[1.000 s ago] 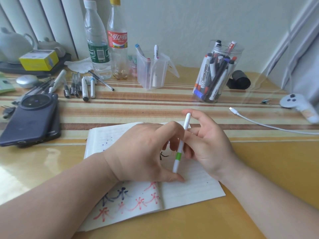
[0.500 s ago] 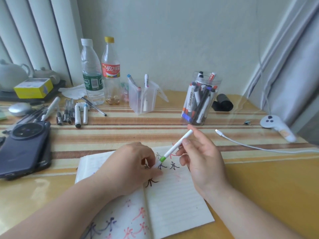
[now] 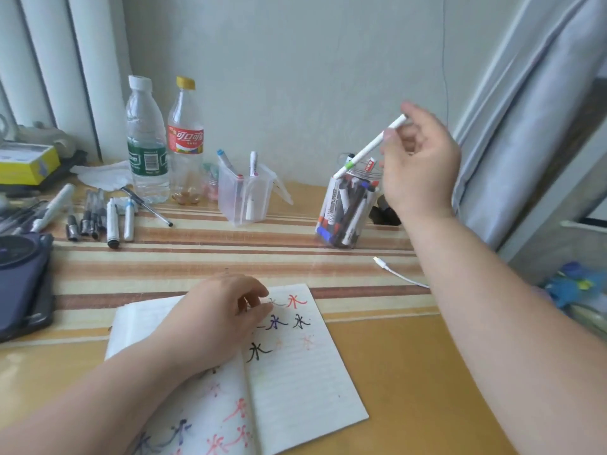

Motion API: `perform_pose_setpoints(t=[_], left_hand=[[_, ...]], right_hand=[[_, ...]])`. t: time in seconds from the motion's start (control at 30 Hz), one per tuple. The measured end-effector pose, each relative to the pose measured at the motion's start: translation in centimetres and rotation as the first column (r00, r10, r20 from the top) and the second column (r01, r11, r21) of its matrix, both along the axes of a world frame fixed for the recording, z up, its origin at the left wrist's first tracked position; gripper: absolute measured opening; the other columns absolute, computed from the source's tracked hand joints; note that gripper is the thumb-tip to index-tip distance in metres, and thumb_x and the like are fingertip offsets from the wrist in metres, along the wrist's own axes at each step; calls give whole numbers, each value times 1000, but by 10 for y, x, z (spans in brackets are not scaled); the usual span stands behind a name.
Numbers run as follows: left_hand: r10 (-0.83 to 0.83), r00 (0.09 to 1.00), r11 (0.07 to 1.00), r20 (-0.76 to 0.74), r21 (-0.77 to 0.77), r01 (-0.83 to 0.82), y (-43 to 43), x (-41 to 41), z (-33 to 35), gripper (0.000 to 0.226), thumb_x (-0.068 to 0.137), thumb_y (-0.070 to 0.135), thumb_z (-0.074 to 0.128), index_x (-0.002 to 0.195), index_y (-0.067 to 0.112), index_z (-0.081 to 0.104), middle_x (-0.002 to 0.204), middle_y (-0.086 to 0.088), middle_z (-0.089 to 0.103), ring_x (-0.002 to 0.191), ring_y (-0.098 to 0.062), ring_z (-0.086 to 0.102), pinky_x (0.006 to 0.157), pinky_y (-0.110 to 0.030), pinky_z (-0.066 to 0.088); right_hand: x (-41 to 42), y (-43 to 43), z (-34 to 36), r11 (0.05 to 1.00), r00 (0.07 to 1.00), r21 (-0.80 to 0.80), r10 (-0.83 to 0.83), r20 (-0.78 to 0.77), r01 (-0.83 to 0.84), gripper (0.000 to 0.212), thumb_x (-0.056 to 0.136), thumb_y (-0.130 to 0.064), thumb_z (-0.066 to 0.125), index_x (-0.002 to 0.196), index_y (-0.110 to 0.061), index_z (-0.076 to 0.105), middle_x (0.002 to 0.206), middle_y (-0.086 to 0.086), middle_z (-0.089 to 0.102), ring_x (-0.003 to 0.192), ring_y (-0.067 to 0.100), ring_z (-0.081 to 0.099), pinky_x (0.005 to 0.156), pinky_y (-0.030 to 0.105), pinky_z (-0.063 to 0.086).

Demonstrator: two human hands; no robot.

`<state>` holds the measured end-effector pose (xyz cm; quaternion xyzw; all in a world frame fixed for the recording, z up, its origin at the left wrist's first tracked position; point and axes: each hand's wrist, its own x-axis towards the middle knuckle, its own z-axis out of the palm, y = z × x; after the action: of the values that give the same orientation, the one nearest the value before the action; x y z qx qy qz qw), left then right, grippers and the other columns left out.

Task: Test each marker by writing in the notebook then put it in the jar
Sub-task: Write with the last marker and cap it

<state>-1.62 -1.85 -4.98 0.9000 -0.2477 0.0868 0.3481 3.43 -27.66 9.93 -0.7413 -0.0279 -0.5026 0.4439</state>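
My right hand [image 3: 418,159] is raised at the right and pinches a white marker with a green band [image 3: 369,147]. The marker slants down to the left, its lower tip at the rim of the clear jar [image 3: 348,211], which holds several markers. My left hand [image 3: 218,318] rests with curled fingers on the open notebook [image 3: 295,372] near the front edge; the pages carry black, blue and red characters. More markers and pens [image 3: 111,221] lie in a row at the left of the striped table.
A clear plastic box [image 3: 244,195] with two markers stands mid-table, two bottles [image 3: 146,142] behind it. A dark phone [image 3: 23,280] lies at the left edge, a white cable [image 3: 399,274] right of the notebook. A yellow box and a curtain flank the scene.
My right hand has lifted the green-banded marker off the notebook and carried it up and right to the jar's mouth. My left hand has stayed on the notebook.
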Motion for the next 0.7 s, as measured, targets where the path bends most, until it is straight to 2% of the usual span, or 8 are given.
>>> perform_pose_setpoints(t=[0.1,0.17,0.3,0.43,0.53,0.6,0.63,0.7], left_hand=[[-12,1000,1000,-4,-1,12,0,2,-1,11,90,42,67,94,33,70,81,20,60,80,0,55,73,-20,43],[-17,1000,1000,-10,-2,17,1,3,-2,11,90,43,66,91,33,70,81,19,60,81,-2,56,75,-22,45],[-17,1000,1000,-6,4,17,1,4,-3,13,91,44,64,88,33,70,83,18,60,83,-3,56,75,-20,44],[-18,1000,1000,-4,-10,18,0,4,-2,14,91,44,64,86,32,70,82,17,60,85,-6,55,77,-22,45],[-20,1000,1000,6,-2,20,1,3,-2,15,92,45,62,88,32,70,83,17,60,85,-4,55,78,-22,46],[-23,1000,1000,14,3,23,1,3,-2,16,92,46,62,89,32,70,83,18,60,86,-4,54,79,-23,46],[-24,1000,1000,15,9,24,1,3,-1,16,92,46,62,89,32,70,83,18,60,86,-4,54,79,-24,46],[-30,999,1000,18,6,30,1,3,-2,16,92,46,62,89,32,70,83,18,60,87,-5,54,79,-24,46]], right_hand=[[30,-21,24,991,991,-48,-125,48,128,35,89,-8,61,124,-12,67,76,-15,60,66,-9,57,76,16,51],[44,-28,24,979,982,-83,-186,13,187,35,90,-6,60,124,-11,68,76,-15,59,67,-8,56,76,12,48],[57,-31,7,941,938,-238,-287,-196,239,38,91,-8,57,125,-17,69,87,-4,65,82,11,60,86,22,50],[63,-36,-14,925,877,-321,-317,-361,202,33,92,-18,56,122,-20,72,109,3,74,104,21,67,97,36,52],[63,-40,-22,896,809,-405,-370,-457,181,32,96,-25,47,111,-20,75,116,4,72,121,28,56,103,40,46],[63,-38,-22,837,722,-526,-457,-519,151,38,98,-30,36,85,-20,70,111,4,68,122,32,43,99,42,37],[64,-37,-23,814,695,-564,-485,-531,137,40,98,-33,33,78,-19,65,111,3,66,122,32,40,99,42,32],[65,-36,-25,790,647,-603,-519,-559,112,44,98,-40,31,86,-23,70,122,-2,63,128,29,36,106,43,28]])
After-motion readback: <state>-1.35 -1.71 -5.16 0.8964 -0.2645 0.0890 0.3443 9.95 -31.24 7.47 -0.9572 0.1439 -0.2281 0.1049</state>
